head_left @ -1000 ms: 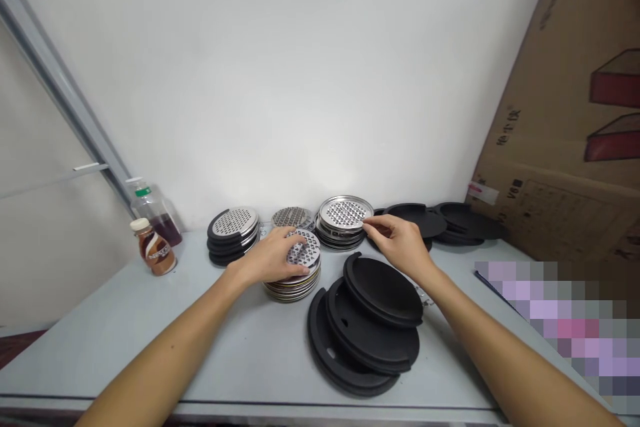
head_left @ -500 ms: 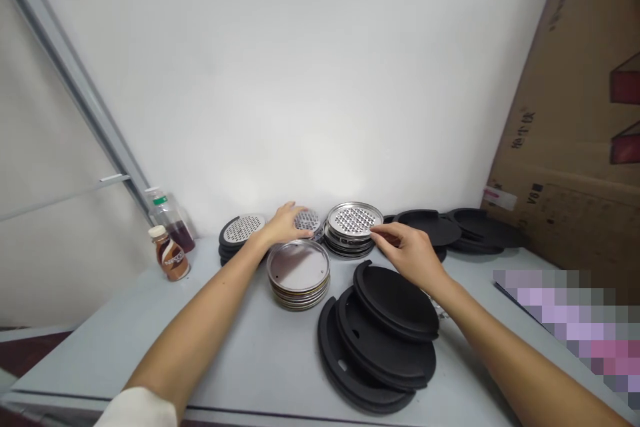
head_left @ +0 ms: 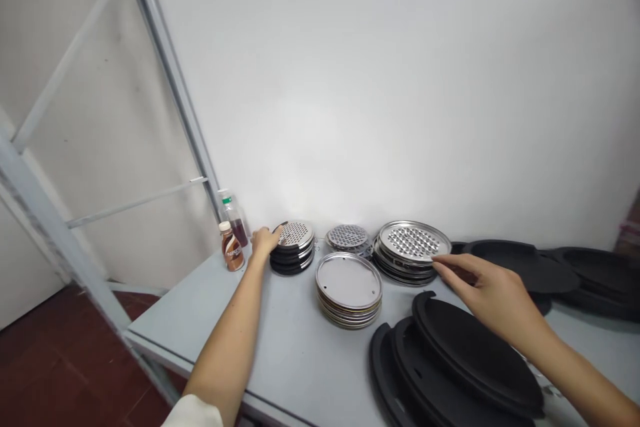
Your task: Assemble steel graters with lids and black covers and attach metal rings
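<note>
My left hand is at the left edge of a stack of round grater plates with black rims; its thumb lies over the top plate and its other fingers curl at the side, partly hidden. My right hand pinches the near right rim of a shiny round grater plate that tops a taller stack. Between them stands a smaller pile of perforated metal discs. Nearer me is a stack of plain round metal plates. Black round trays overlap below my right hand.
A brown-labelled bottle and a clear bottle with dark liquid stand at the left end of the grey table. More black round trays lie along the white wall. A metal frame rises at left.
My left hand has moved left from the middle discs to the black-rimmed stack. My right hand stays at the shiny grater plate's rim. The view has turned left.
</note>
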`<state>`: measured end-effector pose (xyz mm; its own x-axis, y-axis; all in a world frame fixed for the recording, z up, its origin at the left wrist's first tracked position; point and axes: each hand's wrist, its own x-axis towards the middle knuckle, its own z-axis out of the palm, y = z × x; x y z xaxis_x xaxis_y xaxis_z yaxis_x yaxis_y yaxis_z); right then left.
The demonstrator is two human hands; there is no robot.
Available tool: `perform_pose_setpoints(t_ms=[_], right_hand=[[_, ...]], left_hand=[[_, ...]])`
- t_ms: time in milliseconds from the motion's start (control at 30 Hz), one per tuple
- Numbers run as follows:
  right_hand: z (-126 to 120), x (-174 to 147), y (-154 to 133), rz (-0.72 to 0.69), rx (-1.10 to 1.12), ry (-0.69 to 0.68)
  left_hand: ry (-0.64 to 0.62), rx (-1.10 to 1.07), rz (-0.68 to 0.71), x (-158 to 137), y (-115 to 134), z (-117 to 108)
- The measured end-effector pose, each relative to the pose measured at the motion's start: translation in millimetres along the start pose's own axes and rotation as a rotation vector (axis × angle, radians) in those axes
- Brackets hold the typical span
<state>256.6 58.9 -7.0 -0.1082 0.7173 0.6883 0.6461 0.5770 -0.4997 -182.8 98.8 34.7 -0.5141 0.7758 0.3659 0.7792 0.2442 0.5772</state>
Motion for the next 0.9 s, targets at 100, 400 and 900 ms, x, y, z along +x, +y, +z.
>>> perform_pose_setpoints(t_ms=[100,400,900], right_hand=[[1,-1,-1,-0.017,-0.026,0.005],[-1,-4,-20,-0.003,0.011,-0.051],[-10,0,-29,0.037,0.143,0.052]], left_hand=[[-0.042,-0.084,-0.107,6,-26,10],[-0.032,-0.255,-0.247,15,-39,41],[0.359,-0.626,-0.027,-8,-7,6]])
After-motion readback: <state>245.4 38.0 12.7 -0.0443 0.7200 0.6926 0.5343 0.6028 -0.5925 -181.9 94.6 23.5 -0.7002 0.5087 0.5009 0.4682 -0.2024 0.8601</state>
